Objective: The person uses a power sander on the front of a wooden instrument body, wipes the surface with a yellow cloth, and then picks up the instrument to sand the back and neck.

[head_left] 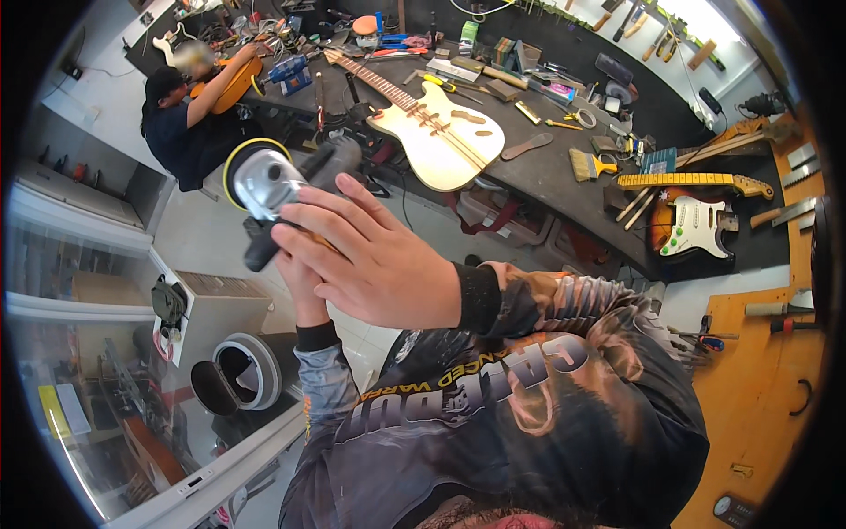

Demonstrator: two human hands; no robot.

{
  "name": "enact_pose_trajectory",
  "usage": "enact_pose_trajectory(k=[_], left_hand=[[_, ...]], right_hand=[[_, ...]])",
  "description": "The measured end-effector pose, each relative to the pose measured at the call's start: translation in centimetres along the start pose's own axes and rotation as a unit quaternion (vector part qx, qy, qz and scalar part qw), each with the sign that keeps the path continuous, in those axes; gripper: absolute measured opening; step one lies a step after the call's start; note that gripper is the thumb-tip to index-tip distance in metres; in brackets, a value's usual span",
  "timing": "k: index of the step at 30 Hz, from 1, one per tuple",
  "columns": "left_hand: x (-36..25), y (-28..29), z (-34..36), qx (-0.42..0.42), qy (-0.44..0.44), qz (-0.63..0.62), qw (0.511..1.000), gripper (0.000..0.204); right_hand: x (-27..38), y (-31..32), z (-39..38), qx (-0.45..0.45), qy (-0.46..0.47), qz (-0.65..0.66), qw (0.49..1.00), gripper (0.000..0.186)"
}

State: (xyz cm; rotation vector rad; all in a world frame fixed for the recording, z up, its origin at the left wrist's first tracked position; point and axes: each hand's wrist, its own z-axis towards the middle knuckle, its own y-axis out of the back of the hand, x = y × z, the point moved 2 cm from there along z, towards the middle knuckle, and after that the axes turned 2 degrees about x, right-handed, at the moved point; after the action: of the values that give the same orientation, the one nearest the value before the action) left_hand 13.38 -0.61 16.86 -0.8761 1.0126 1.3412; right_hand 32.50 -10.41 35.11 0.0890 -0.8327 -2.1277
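With lifting apparently done and pad contact left, I am holding the disc power tool (pixel 266 183) before the bench (pixel 551 181), right hand (pixel 379 264) lying straight-fingered over it, left hand (pixel 305 289) mostly hidden, their clasp indeterminable.

Our right arm (pixel 546 295) reaches across from the right; our right hand (pixel 388 256) shows its back, its fingers (pixel 330 220) nearly straight and slanting up-left; our left forearm (pixel 326 375) rises from below; our left hand (pixel 304 286) is mostly hidden behind the right.
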Motion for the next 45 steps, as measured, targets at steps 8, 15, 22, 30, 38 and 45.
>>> enact_pose_trajectory(k=[8, 15, 22, 30, 38, 45], left_hand=[[0.3, -3.5, -4.3, 0.074, 0.176, -0.134, 0.972, 0.053], [3.4, -2.0, -3.6, 0.174, 0.212, -0.044, 0.961, 0.050], [8.0, 5.1, 1.3, 0.234, 0.338, -0.246, 0.878, 0.073], [18.8, 16.4, 5.1, 0.149, 0.499, -0.304, 0.798, 0.104], [17.9, 18.0, 19.1, 0.339, 0.455, -0.467, 0.679, 0.100], [25.1, 24.6, 29.8, 0.212, 0.605, -0.345, 0.686, 0.084]], right_hand=[[-3.6, -2.2, -3.1, 0.215, -0.150, -0.012, 0.965, 0.037], [-7.6, -8.1, -5.6, 0.231, -0.304, 0.119, 0.916, 0.038], [-10.7, -10.9, -2.4, 0.137, -0.287, 0.211, 0.924, 0.031], [-17.2, -21.0, 2.8, 0.163, -0.288, 0.322, 0.887, 0.034], [-21.7, -31.2, 9.2, 0.173, -0.280, 0.389, 0.861, 0.036], [-25.0, -38.6, 10.2, 0.211, -0.351, 0.304, 0.860, 0.057]])
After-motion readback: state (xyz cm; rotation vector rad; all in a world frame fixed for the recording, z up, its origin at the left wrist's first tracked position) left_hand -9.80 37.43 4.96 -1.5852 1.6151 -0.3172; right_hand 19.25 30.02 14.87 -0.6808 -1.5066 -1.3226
